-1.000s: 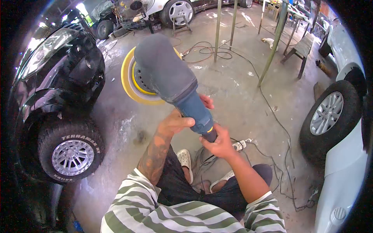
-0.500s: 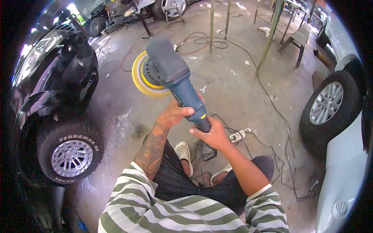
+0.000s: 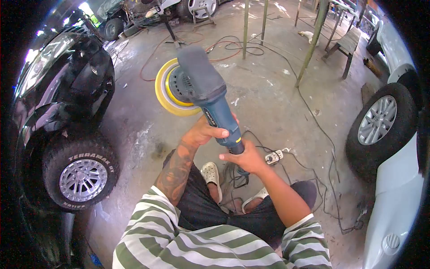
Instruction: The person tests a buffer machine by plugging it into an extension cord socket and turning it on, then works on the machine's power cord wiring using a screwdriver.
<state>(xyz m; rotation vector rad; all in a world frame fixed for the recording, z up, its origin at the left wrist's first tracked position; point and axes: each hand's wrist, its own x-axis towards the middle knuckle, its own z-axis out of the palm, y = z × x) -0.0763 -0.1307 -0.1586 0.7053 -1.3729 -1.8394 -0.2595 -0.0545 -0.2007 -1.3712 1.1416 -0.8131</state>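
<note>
Both hands grasp the blue-grey electric polisher (image 3: pixel 210 101) with yellow foam pad: left hand (image 3: pixel 204 132) mid-body, right hand (image 3: pixel 245 158) at its tail, right of the black car (image 3: pixel 62 89)

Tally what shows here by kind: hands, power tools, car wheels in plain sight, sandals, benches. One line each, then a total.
Hands: 2, the left hand and the right hand, both on the polisher.
Power tools: 1, the polisher.
Car wheels: 4, at and.
Sandals: 2, at and.
Benches: 1, at.
Total: 10
</note>
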